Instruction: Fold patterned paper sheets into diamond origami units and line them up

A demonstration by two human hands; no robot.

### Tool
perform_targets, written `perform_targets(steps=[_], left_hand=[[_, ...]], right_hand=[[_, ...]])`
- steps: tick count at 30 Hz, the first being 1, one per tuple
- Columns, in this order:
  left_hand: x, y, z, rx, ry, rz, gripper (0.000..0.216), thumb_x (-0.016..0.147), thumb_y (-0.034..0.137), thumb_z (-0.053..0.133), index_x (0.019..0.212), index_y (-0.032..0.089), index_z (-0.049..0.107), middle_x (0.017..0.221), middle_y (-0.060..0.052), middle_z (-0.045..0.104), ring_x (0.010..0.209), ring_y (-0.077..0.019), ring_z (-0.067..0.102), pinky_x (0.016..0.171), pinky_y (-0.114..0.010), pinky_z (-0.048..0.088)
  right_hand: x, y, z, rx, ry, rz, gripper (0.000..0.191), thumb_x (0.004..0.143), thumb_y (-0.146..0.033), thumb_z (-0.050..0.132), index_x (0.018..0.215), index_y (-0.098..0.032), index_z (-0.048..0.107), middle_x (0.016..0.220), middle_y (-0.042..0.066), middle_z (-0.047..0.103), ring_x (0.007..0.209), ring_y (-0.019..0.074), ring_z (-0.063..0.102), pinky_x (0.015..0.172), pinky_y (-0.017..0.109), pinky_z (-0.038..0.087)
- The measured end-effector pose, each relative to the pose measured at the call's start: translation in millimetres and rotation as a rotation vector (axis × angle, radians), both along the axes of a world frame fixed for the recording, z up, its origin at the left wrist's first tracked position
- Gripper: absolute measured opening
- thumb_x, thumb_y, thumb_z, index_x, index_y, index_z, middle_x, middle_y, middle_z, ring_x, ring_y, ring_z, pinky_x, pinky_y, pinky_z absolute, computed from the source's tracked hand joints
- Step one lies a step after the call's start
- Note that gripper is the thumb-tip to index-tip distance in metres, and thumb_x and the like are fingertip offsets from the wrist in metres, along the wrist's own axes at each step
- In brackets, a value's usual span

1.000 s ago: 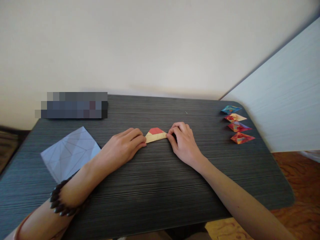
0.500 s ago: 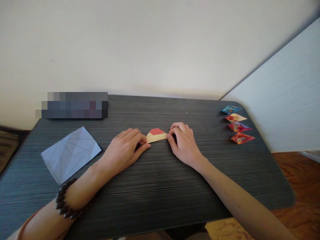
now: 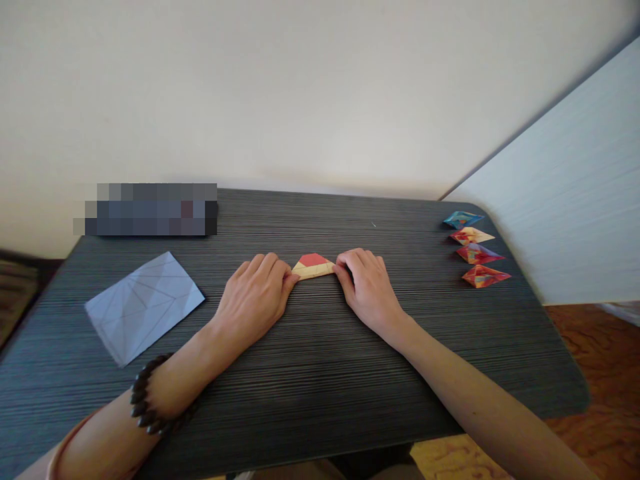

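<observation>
Fingertips of the left hand [image 3: 255, 297] and right hand [image 3: 367, 290], curled narrow, pin the two ends of a red-and-cream folded paper [image 3: 313, 267] flat on the middle of the dark table [image 3: 320, 373]. It looks like a crease being pressed, which calls for even pressure at both ends. Nothing crowds them: a creased blue sheet [image 3: 145, 303] lies well left, and four folded paper shapes [image 3: 475, 247] sit far right.
</observation>
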State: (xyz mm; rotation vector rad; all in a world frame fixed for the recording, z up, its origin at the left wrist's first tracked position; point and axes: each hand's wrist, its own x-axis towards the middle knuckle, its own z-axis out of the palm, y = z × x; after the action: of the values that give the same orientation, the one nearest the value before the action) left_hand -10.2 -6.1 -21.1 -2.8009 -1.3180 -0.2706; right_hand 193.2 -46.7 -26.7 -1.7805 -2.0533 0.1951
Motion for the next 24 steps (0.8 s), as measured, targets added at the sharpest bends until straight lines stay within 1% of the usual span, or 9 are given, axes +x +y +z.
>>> perform_targets(steps=[2, 7, 10, 12, 15, 20, 24], left_hand=[[-1, 1, -0.3, -0.002, -0.026, -0.007, 0.025, 0.094, 0.034, 0.039, 0.085, 0.016, 0.055, 0.083, -0.007, 0.058, 0.079, -0.0223, 0.054, 0.073, -0.036, 0.044], [-4, 3, -1.5, -0.065, -0.170, -0.050, 0.023, 0.095, 0.031, 0.041, 0.104, 0.018, 0.058, 0.097, -0.007, 0.061, 0.089, -0.0206, 0.056, 0.080, -0.035, 0.046], [-7, 5, -3.1, -0.113, -0.235, -0.071, 0.024, 0.095, 0.031, 0.042, 0.104, 0.020, 0.061, 0.101, -0.005, 0.062, 0.091, -0.0197, 0.056, 0.084, -0.035, 0.046], [-7, 6, -4.1, -0.136, -0.268, -0.065, 0.024, 0.095, 0.030, 0.043, 0.103, 0.020, 0.062, 0.101, -0.005, 0.063, 0.091, -0.0191, 0.056, 0.084, -0.035, 0.046], [-7, 7, -4.9, -0.162, -0.293, -0.043, 0.023, 0.094, 0.028, 0.043, 0.100, 0.019, 0.063, 0.099, -0.004, 0.064, 0.089, -0.0184, 0.057, 0.084, -0.034, 0.046], [-6, 8, -4.9, -0.169, -0.291, -0.014, 0.023, 0.094, 0.028, 0.043, 0.100, 0.020, 0.064, 0.097, -0.004, 0.064, 0.089, -0.0183, 0.057, 0.083, -0.034, 0.046], [-6, 9, -3.8, -0.179, -0.257, -0.009, 0.024, 0.095, 0.030, 0.042, 0.100, 0.020, 0.063, 0.095, -0.005, 0.063, 0.089, -0.0193, 0.054, 0.083, -0.036, 0.044]], right_hand=[[1, 0, 0.7, -0.001, 0.002, 0.019, 0.014, 0.095, -0.026, 0.040, 0.089, -0.020, 0.052, 0.091, 0.005, 0.060, 0.082, 0.0190, 0.051, 0.074, 0.032, 0.034], [2, 2, 0.4, -0.016, 0.073, 0.044, 0.011, 0.094, -0.024, 0.042, 0.087, -0.021, 0.051, 0.091, 0.005, 0.060, 0.083, 0.0193, 0.051, 0.074, 0.032, 0.035], [4, 3, -2.4, -0.025, 0.137, 0.042, 0.008, 0.092, -0.023, 0.045, 0.087, -0.021, 0.051, 0.088, 0.004, 0.060, 0.081, 0.0188, 0.051, 0.074, 0.032, 0.036], [5, 4, -4.8, -0.019, 0.198, 0.036, 0.005, 0.090, -0.021, 0.048, 0.094, -0.021, 0.051, 0.088, 0.003, 0.060, 0.081, 0.0183, 0.052, 0.074, 0.032, 0.036], [5, 5, -6.3, -0.014, 0.269, 0.031, 0.020, 0.088, -0.018, 0.051, 0.108, -0.021, 0.049, 0.089, 0.002, 0.061, 0.082, 0.0177, 0.053, 0.076, 0.032, 0.038], [3, 7, 0.3, -0.065, 0.214, 0.024, 0.017, 0.088, -0.017, 0.048, 0.104, -0.022, 0.052, 0.091, 0.003, 0.061, 0.085, 0.0185, 0.054, 0.077, 0.033, 0.039], [4, 13, 5.3, -0.128, 0.160, 0.049, 0.018, 0.089, -0.017, 0.047, 0.104, -0.022, 0.054, 0.102, 0.005, 0.058, 0.093, 0.0194, 0.055, 0.079, 0.034, 0.041]])
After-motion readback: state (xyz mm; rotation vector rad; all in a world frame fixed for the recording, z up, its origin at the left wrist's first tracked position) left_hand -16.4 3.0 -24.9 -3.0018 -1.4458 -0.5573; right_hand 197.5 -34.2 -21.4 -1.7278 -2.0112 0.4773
